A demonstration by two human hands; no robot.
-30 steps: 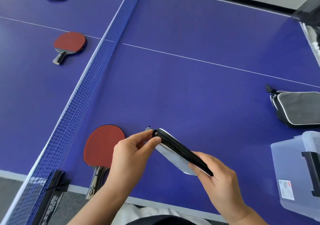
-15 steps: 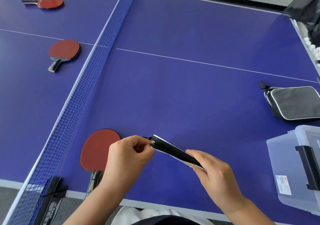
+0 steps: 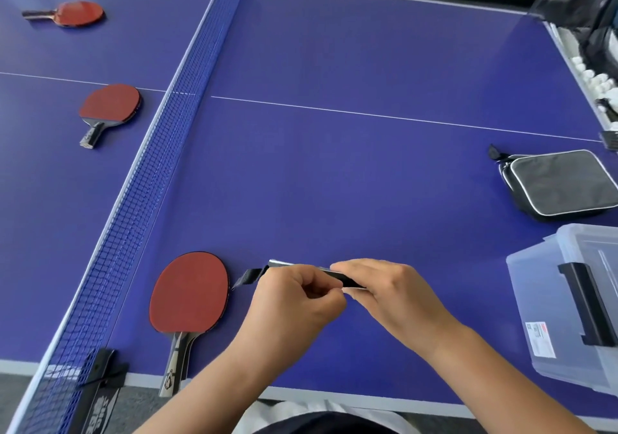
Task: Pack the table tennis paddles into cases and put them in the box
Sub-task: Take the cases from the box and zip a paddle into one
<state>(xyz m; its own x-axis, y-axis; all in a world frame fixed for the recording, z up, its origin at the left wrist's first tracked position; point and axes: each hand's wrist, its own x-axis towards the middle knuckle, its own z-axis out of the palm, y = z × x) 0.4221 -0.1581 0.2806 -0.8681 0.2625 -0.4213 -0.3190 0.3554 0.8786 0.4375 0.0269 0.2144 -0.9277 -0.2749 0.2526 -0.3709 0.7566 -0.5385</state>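
Item, low centre of the frame: paddle case, held edge-on above the blue surface; left hand pinches at its zip edge, now drawn rightward from the case's left end until it meets the right hand, which grips the other end; judged an opening run of the zip, the case not yet loaded. Paddles: one just left of the hands, two beyond the net, upper left. Containers: second case, right, zipped, contents unseen; clear box, lower right, contents cannot be told.
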